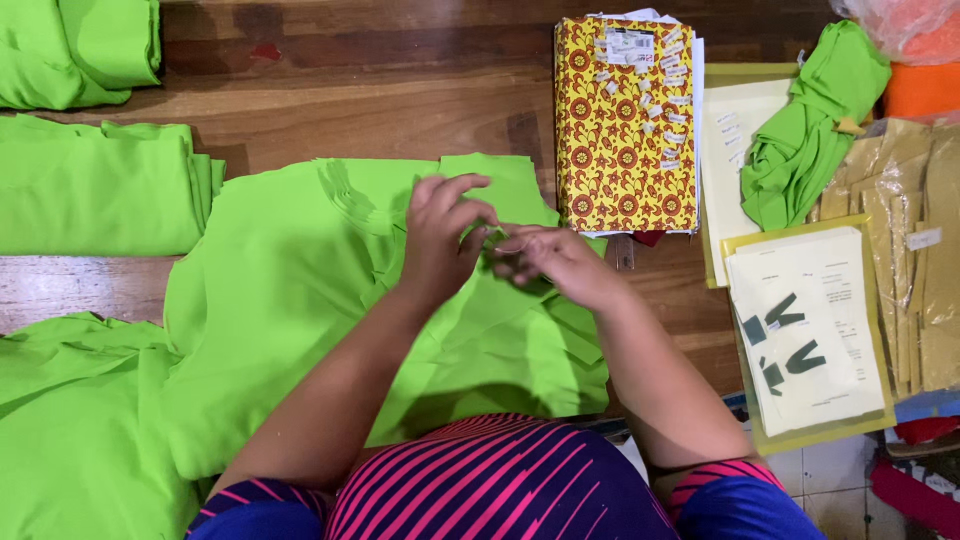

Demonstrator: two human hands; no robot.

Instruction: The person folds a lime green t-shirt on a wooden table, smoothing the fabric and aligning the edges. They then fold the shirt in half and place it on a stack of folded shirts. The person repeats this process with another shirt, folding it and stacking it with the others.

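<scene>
A pile of bright green cut fabric pieces (290, 290) lies on the wooden table in front of me. My left hand (440, 235) and my right hand (555, 260) meet above its upper right part. Both pinch a small green piece of fabric (497, 237) between their fingertips. The left hand's fingers curl over it from the left. From the right, the other hand's fingers close on the same piece. What lies directly under the hands is hidden.
More green fabric lies folded at the left (95, 190), top left (80, 45) and bottom left (70, 430). A yellow and red patterned cloth bundle (625, 130) sits at top centre. Paper sheets (805, 330), brown paper patterns (915, 250) and a crumpled green cloth (810, 130) fill the right.
</scene>
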